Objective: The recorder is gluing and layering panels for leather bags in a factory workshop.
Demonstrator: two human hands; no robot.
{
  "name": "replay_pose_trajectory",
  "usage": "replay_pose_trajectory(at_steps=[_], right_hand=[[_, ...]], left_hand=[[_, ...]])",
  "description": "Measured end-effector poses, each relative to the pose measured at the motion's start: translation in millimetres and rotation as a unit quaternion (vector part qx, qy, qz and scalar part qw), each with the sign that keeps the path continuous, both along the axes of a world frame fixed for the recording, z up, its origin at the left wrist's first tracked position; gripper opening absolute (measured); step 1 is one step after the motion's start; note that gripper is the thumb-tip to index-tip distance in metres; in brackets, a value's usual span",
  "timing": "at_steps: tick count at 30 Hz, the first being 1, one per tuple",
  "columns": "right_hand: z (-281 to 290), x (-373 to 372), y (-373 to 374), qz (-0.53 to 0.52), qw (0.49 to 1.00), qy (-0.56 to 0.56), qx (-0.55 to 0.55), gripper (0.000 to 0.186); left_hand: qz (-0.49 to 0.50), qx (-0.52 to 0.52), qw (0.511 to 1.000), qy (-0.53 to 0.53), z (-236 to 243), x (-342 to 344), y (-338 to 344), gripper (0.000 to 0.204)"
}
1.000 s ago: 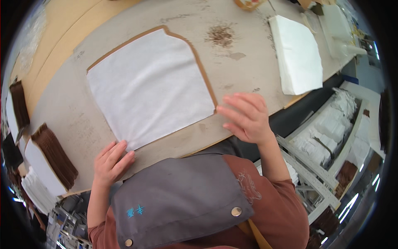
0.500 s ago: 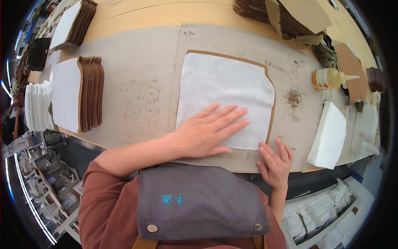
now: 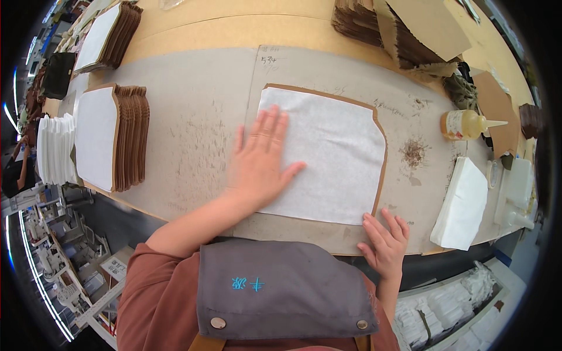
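A white fabric sheet [image 3: 328, 158] lies flat on the grey board [image 3: 193, 146] in front of me. Under it a brown panel [image 3: 381, 169] shows as a narrow rim along the far and right edges. Faint creases run across the middle of the white sheet. My left hand [image 3: 260, 161] rests palm down, fingers spread and pointing away from me, over the sheet's left edge. At the near right corner, the fingertips of my right hand [image 3: 383, 240] touch the sheet's edge, its fingers stretched and slightly bent.
Left stand stacks of brown panels topped with white [image 3: 132, 137] and a pile of white pieces [image 3: 57, 149]. At right are a bottle of yellowish liquid with a nozzle [image 3: 465, 124] and a white fabric stack [image 3: 462, 205]. More brown pieces [image 3: 357, 20] lie at the far right.
My left hand has swept from the sheet's near middle to its left edge, its fingers turning to point away. My right hand stays at the near right corner.
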State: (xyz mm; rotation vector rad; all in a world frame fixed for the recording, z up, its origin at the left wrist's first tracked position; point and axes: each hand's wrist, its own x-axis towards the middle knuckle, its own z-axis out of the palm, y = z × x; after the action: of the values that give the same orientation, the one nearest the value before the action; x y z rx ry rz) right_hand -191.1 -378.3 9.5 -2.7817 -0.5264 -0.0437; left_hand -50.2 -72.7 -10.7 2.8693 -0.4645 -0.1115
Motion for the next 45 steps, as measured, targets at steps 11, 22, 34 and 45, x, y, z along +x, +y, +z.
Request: replay_pose_trajectory(at_steps=[11, 22, 34, 45], right_hand=[[0, -1, 2, -0.004, 1.0, 0.005, 0.011, 0.041], [1, -5, -2, -0.005, 1.0, 0.013, 0.026, 0.043], [-8, -11, -6, -0.102, 0.971, -0.013, 0.215, 0.047], [17, 59, 128, 0.111, 0.966, -0.155, 0.173, 0.026]], left_hand=[[-0.237, -0.031, 0.971, 0.022, 16, 30, -3, 0.082], [-0.116, 0.012, 0.993, 0.007, 11, 56, 32, 0.082], [0.003, -0.153, 0.988, -0.027, 13, -11, 91, 0.072], [-0.072, -0.204, 0.966, -0.14, 12, -101, 110, 0.02]])
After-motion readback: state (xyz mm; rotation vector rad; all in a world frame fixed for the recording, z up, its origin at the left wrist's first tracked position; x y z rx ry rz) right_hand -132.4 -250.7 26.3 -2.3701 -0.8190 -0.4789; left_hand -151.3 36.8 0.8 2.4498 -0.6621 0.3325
